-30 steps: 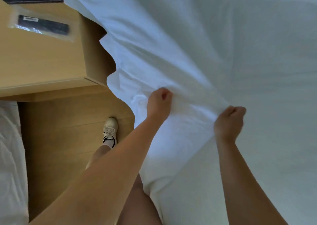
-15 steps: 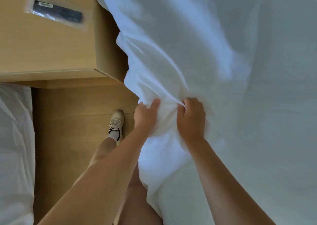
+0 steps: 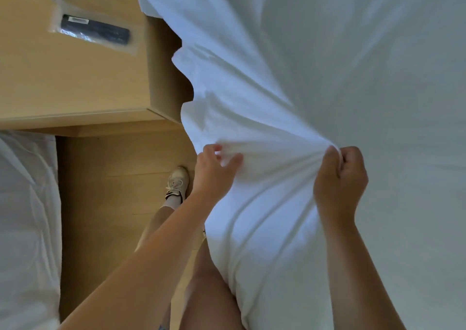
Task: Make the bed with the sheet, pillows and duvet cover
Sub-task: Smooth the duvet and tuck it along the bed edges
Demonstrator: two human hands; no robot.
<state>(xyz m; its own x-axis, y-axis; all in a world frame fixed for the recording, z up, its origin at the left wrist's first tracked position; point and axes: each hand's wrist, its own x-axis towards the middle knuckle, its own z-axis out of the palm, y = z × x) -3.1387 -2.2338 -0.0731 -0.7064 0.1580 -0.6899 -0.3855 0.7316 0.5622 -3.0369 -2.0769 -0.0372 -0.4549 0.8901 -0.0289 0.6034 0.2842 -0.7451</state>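
Pale wood-plank flooring (image 3: 113,191) ran under the person, with a light wooden bedside cabinet (image 3: 75,77) ahead of and outward from the left hand (image 3: 214,171). A black remote control in a clear plastic bag (image 3: 95,31) lay on the cabinet top. A thin white cotton sheet (image 3: 302,65) covered the bed, spreading forward from both hands, its loose edge hanging down the side just beside the cabinet.

The right hand (image 3: 340,178) was clenched in a fist around a bunched gather of the sheet, with taut creases fanning away from it. The left hand, well apart from the right and nearer the bed's edge, had fingers and thumb curled on the sheet's border, though more loosely. A cream lace-up shoe (image 3: 177,182) stood on the floor just below that hand.

This looked like the sheet-laying step: drawing the fabric toward the person to take up slack. Next, both hands would probably need to pull evenly, then carry the hanging edge down for tucking. No pillows or duvet cover showed.
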